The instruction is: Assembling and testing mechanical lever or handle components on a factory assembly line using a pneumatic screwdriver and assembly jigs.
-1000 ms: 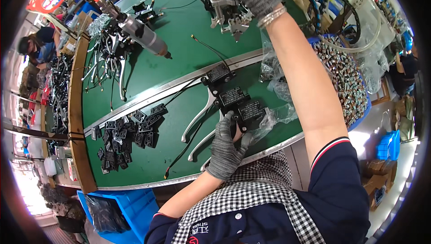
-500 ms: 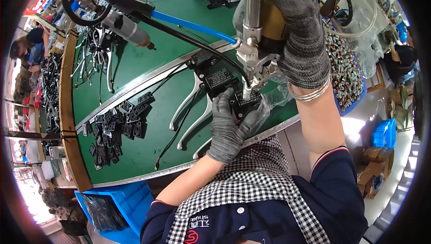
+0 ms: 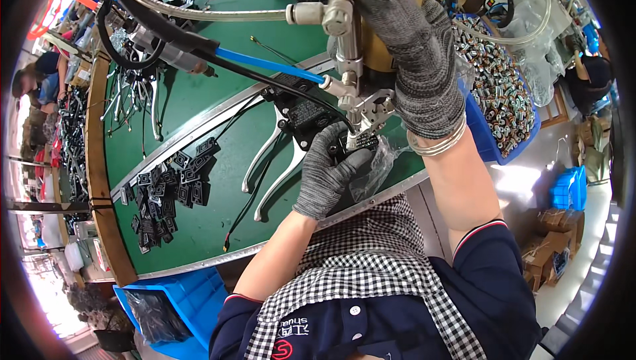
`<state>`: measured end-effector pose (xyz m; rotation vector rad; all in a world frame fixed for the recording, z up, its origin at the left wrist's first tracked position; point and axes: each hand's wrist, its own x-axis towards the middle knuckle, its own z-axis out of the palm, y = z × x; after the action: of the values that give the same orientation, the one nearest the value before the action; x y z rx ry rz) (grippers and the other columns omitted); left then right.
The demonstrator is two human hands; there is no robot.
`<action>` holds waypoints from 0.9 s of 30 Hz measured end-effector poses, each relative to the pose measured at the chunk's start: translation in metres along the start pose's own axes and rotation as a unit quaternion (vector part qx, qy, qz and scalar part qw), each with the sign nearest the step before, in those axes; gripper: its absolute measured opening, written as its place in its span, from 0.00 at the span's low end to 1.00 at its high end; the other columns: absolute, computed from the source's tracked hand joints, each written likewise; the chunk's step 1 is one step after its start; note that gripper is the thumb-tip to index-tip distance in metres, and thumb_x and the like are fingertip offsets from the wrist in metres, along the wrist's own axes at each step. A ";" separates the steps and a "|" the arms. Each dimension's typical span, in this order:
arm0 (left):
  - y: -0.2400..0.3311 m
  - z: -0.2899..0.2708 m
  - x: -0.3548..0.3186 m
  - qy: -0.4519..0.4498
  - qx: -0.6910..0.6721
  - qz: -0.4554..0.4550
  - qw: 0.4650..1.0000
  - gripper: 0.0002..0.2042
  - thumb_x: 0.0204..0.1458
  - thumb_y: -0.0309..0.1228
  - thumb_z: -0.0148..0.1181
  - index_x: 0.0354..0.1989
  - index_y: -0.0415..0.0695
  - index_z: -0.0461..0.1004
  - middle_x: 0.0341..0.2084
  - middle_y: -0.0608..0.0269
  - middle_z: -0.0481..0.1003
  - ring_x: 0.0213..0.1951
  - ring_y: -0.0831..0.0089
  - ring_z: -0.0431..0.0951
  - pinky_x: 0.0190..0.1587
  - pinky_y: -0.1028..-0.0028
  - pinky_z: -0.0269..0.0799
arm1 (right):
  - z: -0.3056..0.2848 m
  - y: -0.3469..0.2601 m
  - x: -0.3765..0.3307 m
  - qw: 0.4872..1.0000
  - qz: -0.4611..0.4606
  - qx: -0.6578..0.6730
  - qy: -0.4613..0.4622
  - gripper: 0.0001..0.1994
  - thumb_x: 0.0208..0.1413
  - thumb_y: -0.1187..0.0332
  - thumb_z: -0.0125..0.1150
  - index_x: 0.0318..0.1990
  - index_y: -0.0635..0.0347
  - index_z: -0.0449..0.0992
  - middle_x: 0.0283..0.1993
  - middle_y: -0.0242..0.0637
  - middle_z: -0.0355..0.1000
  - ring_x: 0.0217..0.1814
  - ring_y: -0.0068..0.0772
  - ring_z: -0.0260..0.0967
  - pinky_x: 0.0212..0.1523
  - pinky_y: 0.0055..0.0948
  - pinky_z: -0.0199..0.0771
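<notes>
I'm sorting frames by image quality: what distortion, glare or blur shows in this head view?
Head view: strong fisheye bending, so the green table's metal edge curves and a black rim rings the picture; daylight burns out the lower left corner and the floor at right; the right hand on the hanging driver tool looms large and slightly soft, while the left hand and silver levers look sharp.

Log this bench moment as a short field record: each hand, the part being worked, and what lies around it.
left hand: grey glove, gripping the black brake lever housing on the green table
right hand: grey glove, wrapped around the hanging pneumatic driver, tip down on the housing
silver levers: two, lying just left of the left hand
small black parts: loose pile farther left
blue bin: at the right, full of small metal pieces
clear bag: beside the left hand
</notes>
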<state>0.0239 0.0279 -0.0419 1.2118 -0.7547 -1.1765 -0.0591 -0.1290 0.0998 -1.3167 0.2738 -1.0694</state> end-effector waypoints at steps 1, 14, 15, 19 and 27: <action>0.000 0.000 0.000 -0.001 -0.008 -0.003 1.000 0.29 0.47 0.29 0.72 0.57 0.38 0.66 0.47 0.57 0.73 0.47 0.73 0.75 0.51 0.73 0.74 | -0.001 0.000 0.000 1.000 0.000 0.001 0.000 0.20 0.62 0.57 0.56 0.53 0.62 0.68 0.41 0.38 0.73 0.38 0.30 0.74 0.36 0.28 0.78; 0.001 0.000 -0.002 0.002 0.028 0.011 1.000 0.28 0.46 0.28 0.72 0.56 0.40 0.68 0.47 0.60 0.72 0.47 0.72 0.74 0.52 0.73 0.72 | -0.004 -0.009 -0.015 1.000 -0.021 0.008 0.009 0.16 0.64 0.60 0.53 0.51 0.64 0.69 0.37 0.39 0.75 0.35 0.30 0.75 0.33 0.28 0.78; 0.003 0.000 -0.001 0.002 0.032 0.002 0.999 0.28 0.46 0.28 0.72 0.56 0.40 0.67 0.47 0.60 0.73 0.47 0.73 0.75 0.52 0.73 0.72 | -0.002 -0.010 -0.018 1.000 -0.021 0.013 0.007 0.16 0.64 0.61 0.53 0.50 0.65 0.69 0.37 0.39 0.75 0.35 0.30 0.75 0.32 0.28 0.79; 0.000 0.003 0.002 0.002 0.005 0.008 1.000 0.28 0.46 0.28 0.72 0.56 0.39 0.67 0.45 0.59 0.74 0.45 0.73 0.76 0.50 0.74 0.73 | -0.020 -0.001 0.005 0.986 -0.099 -0.133 -0.031 0.14 0.65 0.63 0.51 0.50 0.65 0.69 0.35 0.40 0.75 0.32 0.30 0.75 0.30 0.29 0.78; -0.006 -0.001 0.003 0.004 0.024 0.002 1.000 0.28 0.45 0.30 0.74 0.53 0.37 0.67 0.43 0.57 0.76 0.44 0.73 0.76 0.49 0.72 0.73 | -0.003 -0.008 0.002 0.995 -0.030 -0.082 -0.048 0.14 0.64 0.63 0.51 0.50 0.64 0.68 0.35 0.41 0.73 0.31 0.31 0.74 0.29 0.30 0.78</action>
<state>0.0238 0.0260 -0.0477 1.2528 -0.7823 -1.1550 -0.0642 -0.1319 0.1067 -1.5269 0.2544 -1.0469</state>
